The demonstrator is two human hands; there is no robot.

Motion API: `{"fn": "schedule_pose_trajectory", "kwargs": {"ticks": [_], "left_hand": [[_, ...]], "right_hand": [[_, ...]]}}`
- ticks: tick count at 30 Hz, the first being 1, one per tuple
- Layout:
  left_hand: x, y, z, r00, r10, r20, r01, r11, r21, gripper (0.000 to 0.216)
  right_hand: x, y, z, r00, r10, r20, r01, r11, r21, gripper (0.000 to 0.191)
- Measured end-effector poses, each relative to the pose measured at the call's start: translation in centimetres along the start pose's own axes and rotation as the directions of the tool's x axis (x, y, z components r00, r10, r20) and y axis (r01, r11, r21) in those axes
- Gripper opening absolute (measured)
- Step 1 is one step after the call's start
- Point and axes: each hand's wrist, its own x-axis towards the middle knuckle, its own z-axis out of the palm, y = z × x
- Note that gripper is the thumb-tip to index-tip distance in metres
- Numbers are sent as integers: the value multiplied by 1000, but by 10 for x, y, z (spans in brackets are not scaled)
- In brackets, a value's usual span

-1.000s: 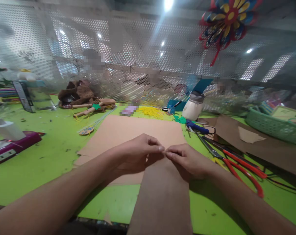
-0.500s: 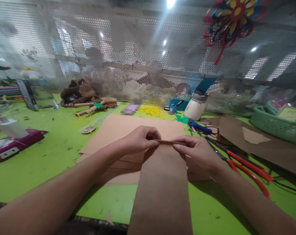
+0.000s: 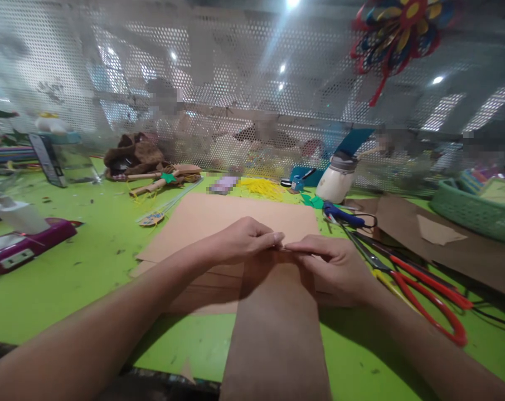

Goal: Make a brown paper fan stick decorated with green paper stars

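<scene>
A long strip of brown paper runs from the front table edge toward the middle, over a stack of tan paper sheets. At its far end my left hand is closed, thumb and fingers pinching the strip's edge. My right hand is closed on the same edge from the right, its index finger stretched toward the left thumb. The fingertips of both hands nearly meet at the strip's far edge, which they partly cover.
Right of my hand lie red-handled scissors, a blue-handled tool and dark brown paper. A white jar and a green basket stand behind. A purple power strip lies left, with a perforated screen behind the table.
My hands have moved closer together along the strip's far edge, the fingertips now nearly meeting at its middle. More of the scissors shows beside my right forearm.
</scene>
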Motion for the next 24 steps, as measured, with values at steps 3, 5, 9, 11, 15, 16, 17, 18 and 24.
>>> {"fn": "schedule_pose_trajectory", "kwargs": {"ticks": [3,5,9,11,15,16,17,18,24], "left_hand": [[0,3,3,998,-17,61,14,999,49,46],[-1,4,4,996,-12,87,7,998,58,42],[-1,3,2,993,-35,115,32,999,28,36],[-1,2,2,991,-56,122,57,998,-11,35],[-2,1,2,987,-74,141,83,995,-60,35],[-2,2,2,987,-76,139,85,995,-61,34],[-2,3,2,988,-81,135,90,994,-60,34],[-2,3,2,988,-86,131,95,994,-60,33],[-3,4,0,985,-70,161,90,989,-118,32]], "right_hand": [[-1,-2,0,986,-166,15,167,983,-77,21],[0,-4,0,973,-228,26,229,968,-106,21],[2,-6,-1,972,-229,48,233,964,-124,18],[2,-5,-2,981,-189,51,194,973,-124,18],[0,-2,-5,992,-114,49,118,988,-95,18],[0,-2,-5,993,-106,53,111,990,-92,18],[0,-1,-5,992,-108,59,113,989,-94,18],[1,-1,-6,991,-118,64,124,987,-99,18],[1,-4,-6,981,-179,77,187,976,-113,18]]}}
